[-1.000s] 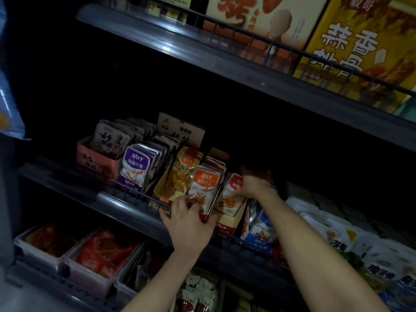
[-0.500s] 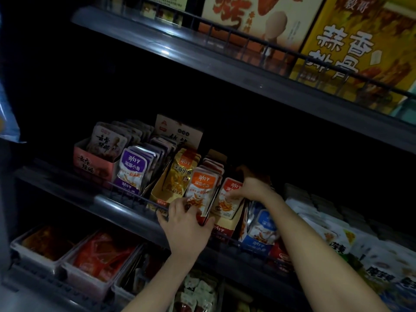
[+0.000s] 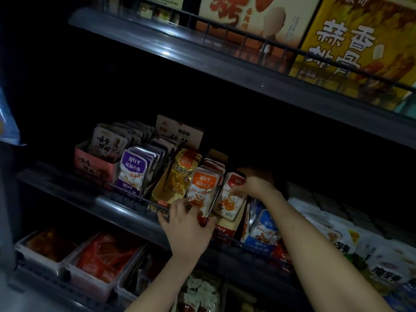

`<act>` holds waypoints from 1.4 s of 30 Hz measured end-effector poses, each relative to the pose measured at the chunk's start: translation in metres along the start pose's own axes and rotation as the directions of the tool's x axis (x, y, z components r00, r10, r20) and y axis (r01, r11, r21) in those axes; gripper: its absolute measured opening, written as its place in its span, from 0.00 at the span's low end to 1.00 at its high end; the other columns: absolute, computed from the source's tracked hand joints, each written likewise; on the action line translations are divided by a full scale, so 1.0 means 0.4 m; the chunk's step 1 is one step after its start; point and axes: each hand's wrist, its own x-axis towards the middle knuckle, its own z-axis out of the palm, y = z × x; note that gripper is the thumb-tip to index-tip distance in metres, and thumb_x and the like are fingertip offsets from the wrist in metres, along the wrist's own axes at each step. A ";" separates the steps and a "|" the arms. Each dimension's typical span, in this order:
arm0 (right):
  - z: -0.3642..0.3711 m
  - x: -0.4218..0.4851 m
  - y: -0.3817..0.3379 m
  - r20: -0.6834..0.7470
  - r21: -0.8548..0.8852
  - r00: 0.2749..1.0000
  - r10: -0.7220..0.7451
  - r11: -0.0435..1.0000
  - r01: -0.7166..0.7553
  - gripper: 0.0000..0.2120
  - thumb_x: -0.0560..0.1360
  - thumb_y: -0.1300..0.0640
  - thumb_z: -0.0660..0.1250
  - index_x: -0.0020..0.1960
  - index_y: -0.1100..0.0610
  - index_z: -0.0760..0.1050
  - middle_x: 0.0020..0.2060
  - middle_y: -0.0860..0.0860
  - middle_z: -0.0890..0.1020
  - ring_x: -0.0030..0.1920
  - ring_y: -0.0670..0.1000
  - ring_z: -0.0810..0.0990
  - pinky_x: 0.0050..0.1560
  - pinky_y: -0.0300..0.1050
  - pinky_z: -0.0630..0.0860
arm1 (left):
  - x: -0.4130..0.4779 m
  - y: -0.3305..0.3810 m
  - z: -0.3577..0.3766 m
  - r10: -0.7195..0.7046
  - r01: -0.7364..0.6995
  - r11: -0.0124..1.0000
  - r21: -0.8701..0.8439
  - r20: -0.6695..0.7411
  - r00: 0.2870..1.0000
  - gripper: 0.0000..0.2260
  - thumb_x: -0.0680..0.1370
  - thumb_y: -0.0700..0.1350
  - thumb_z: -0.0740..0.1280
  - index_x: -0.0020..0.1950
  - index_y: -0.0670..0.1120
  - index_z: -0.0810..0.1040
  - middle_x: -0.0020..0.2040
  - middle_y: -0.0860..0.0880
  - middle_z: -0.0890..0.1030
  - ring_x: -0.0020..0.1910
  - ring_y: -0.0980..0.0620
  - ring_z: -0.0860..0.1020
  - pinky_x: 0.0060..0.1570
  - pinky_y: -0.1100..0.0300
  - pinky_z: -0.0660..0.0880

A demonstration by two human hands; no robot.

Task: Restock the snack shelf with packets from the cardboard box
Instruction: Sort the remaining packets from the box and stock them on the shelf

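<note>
Packets line the shelf (image 3: pixel 112 204): purple packets (image 3: pixel 132 172) and gold packets (image 3: pixel 180 176) stand left of the orange packet row (image 3: pixel 203 188). Left hand (image 3: pixel 189 230) grips the lower front end of the orange packet row, fingers curled at its left edge, thumb at its right. Immediately right of that row, right hand (image 3: pixel 256 188) pinches the upright front red packet (image 3: pixel 229 202) near its top.
</note>
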 end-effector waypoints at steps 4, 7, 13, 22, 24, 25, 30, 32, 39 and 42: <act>0.008 0.007 0.011 -0.026 -0.112 0.999 -0.034 0.993 0.031 0.36 0.70 0.41 0.71 0.73 0.46 0.61 0.70 0.54 0.66 0.68 0.56 0.67 0.66 0.52 0.68 | -0.003 0.000 0.000 0.000 0.000 1.000 0.003 -0.006 1.000 0.16 0.63 0.59 0.77 0.39 0.48 0.84 0.55 0.45 0.80 0.61 0.43 0.75 0.61 0.29 0.63; 0.001 -0.004 0.016 -0.083 -0.331 0.988 -0.131 0.939 0.097 0.40 0.70 0.38 0.69 0.75 0.44 0.55 0.75 0.52 0.55 0.73 0.58 0.55 0.72 0.52 0.57 | -0.002 0.000 -0.001 0.006 -0.006 1.000 0.017 -0.001 1.000 0.16 0.62 0.59 0.77 0.38 0.48 0.84 0.54 0.45 0.80 0.60 0.42 0.76 0.59 0.29 0.65; -0.004 -0.011 0.012 -0.056 -0.401 0.984 -0.170 0.906 0.134 0.42 0.69 0.35 0.69 0.76 0.44 0.53 0.77 0.50 0.52 0.75 0.57 0.51 0.72 0.52 0.50 | -0.004 0.000 0.001 0.003 -0.003 1.000 0.022 -0.011 1.000 0.17 0.62 0.59 0.77 0.38 0.47 0.84 0.54 0.44 0.80 0.60 0.42 0.76 0.59 0.29 0.65; -0.015 -0.022 0.012 0.041 0.089 0.996 -0.085 0.993 0.081 0.35 0.71 0.45 0.72 0.73 0.48 0.61 0.69 0.53 0.68 0.66 0.54 0.70 0.58 0.44 0.69 | -0.003 -0.002 0.001 0.013 -0.012 1.000 0.020 -0.015 1.000 0.17 0.62 0.59 0.78 0.38 0.47 0.84 0.54 0.44 0.80 0.59 0.41 0.76 0.58 0.29 0.66; -0.019 -0.026 0.011 0.042 0.165 0.998 -0.054 0.985 0.046 0.32 0.72 0.46 0.71 0.72 0.50 0.64 0.66 0.53 0.72 0.63 0.53 0.74 0.53 0.42 0.71 | -0.002 -0.001 -0.001 0.013 -0.013 1.000 0.020 -0.011 1.000 0.17 0.62 0.59 0.78 0.38 0.47 0.84 0.53 0.44 0.80 0.59 0.41 0.77 0.58 0.29 0.66; -0.019 -0.026 0.011 0.043 0.186 0.998 -0.039 0.982 0.030 0.31 0.72 0.47 0.71 0.71 0.51 0.65 0.65 0.53 0.74 0.61 0.53 0.75 0.52 0.42 0.71 | -0.002 -0.001 -0.002 0.015 -0.015 1.000 0.023 -0.012 1.000 0.17 0.61 0.59 0.78 0.37 0.47 0.84 0.53 0.44 0.80 0.58 0.41 0.77 0.58 0.29 0.67; -0.012 -0.020 0.012 0.019 0.139 0.999 -0.029 0.990 0.026 0.27 0.71 0.48 0.72 0.67 0.53 0.70 0.61 0.53 0.77 0.57 0.52 0.77 0.54 0.43 0.75 | -0.002 0.002 -0.003 0.013 -0.013 1.000 0.027 -0.016 1.000 0.17 0.60 0.58 0.79 0.36 0.46 0.83 0.52 0.43 0.80 0.57 0.41 0.78 0.57 0.28 0.68; -0.005 -0.004 0.013 -0.017 0.041 0.999 -0.033 0.999 0.034 0.30 0.70 0.45 0.72 0.69 0.52 0.68 0.64 0.53 0.74 0.61 0.54 0.74 0.59 0.47 0.74 | -0.002 0.004 -0.004 0.015 -0.014 0.999 0.030 -0.019 1.000 0.17 0.60 0.57 0.80 0.36 0.46 0.84 0.51 0.43 0.80 0.56 0.40 0.78 0.56 0.28 0.68; 0.011 0.024 0.019 -0.117 -0.094 0.993 -0.011 0.996 0.000 0.36 0.69 0.41 0.72 0.72 0.49 0.63 0.70 0.54 0.66 0.68 0.57 0.65 0.65 0.50 0.67 | 0.000 0.003 -0.003 -0.001 0.001 1.000 0.018 -0.009 1.000 0.16 0.60 0.57 0.79 0.37 0.47 0.84 0.52 0.44 0.80 0.57 0.41 0.77 0.57 0.29 0.67; 0.007 0.023 0.027 -0.031 0.071 0.999 0.017 0.997 -0.014 0.39 0.67 0.43 0.75 0.72 0.49 0.63 0.69 0.54 0.68 0.67 0.57 0.68 0.64 0.51 0.70 | -0.001 0.002 -0.003 0.003 -0.002 1.000 0.022 -0.003 1.000 0.16 0.60 0.58 0.79 0.37 0.47 0.84 0.52 0.44 0.80 0.57 0.41 0.77 0.58 0.29 0.67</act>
